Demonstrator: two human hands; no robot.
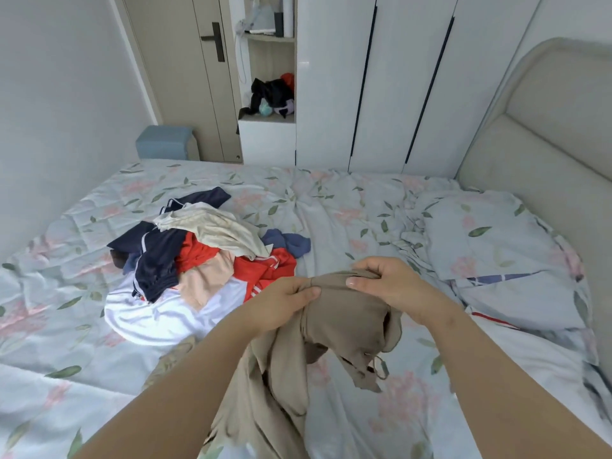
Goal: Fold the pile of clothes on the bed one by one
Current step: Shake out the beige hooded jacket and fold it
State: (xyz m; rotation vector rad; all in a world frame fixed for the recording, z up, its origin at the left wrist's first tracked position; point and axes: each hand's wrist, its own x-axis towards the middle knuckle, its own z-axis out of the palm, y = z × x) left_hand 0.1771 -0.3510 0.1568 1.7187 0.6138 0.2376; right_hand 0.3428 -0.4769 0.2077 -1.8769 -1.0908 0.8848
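Head view: both forearms reach over the bed (331, 207), just right of the pile of clothes (198, 256).
Tan garment (344, 329): lifted just right of the pile; its bunched top edge runs left to right between the hands, and its long axis falls from there toward the person (a thin strap dangles on its far-from-pile side).
Left hand (284, 303): fingers curled round the edge's end nearer the pile.
Right hand (387, 286): pinching the end farther from the pile.
Pile: unfolded navy, red, white, cream and peach pieces.
Pillow (496, 253): well right of the pile.
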